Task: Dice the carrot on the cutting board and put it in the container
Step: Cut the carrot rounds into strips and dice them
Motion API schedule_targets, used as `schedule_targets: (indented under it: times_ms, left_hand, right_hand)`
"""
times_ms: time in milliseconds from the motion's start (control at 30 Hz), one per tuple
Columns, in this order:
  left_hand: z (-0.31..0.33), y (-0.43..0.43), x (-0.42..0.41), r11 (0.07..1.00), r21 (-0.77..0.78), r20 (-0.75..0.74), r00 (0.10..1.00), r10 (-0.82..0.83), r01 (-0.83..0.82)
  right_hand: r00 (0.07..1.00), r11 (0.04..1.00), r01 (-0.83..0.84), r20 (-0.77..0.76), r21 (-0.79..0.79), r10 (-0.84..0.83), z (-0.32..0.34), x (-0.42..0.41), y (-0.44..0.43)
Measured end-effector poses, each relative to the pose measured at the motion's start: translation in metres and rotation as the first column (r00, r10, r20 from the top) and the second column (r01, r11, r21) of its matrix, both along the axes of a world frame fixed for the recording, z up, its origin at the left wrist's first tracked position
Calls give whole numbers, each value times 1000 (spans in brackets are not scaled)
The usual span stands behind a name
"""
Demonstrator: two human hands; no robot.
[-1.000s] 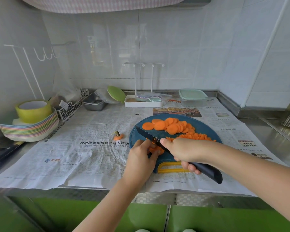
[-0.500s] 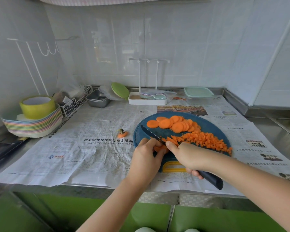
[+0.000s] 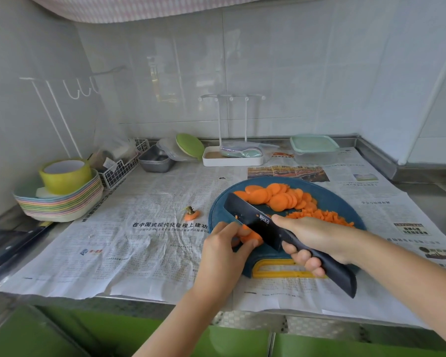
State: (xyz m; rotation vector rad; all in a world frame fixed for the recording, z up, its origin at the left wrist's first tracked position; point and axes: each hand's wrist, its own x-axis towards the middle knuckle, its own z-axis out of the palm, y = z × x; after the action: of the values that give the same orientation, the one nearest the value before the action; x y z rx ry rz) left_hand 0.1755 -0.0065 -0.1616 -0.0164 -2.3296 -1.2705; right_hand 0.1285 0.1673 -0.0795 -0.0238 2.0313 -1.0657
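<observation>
Over the cutting board (image 3: 332, 199), a knife (image 3: 255, 220) is gripped by the right hand (image 3: 317, 240), carrot slices (image 3: 250, 237) pinched by the left hand (image 3: 222, 253).

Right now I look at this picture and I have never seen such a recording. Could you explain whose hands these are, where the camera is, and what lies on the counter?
No machine here: a person works with bare hands, and the one camera sits on the person's head, looking down. The right hand grips a black knife; the left hand holds a few carrot slices beside the blade with curled fingers. On the blue cutting board lie round slices and diced carrot. The lidded container stands at the back by the wall.
</observation>
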Motion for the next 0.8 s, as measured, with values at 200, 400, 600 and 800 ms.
schedule_targets:
  times_ms: [200,400,600,800]
  left_hand:
    - [-2,1,-1,1000,11,10,1000,-1,1]
    - [1,0,0,999,-38,2,1000,16,-16]
    - [1,1,1,996,-89,-23,1000,-6,3]
    - [0,2,0,993,-114,-31,999,-9,5]
  right_hand:
    - [992,996,-15,-122,86,26,18,7,-13]
    - [984,983,-13,-172,184,45,22,19,-16]
    - [981,975,19,-194,221,25,21,28,-19]
    - [975,951,29,-220,306,41,24,33,-29]
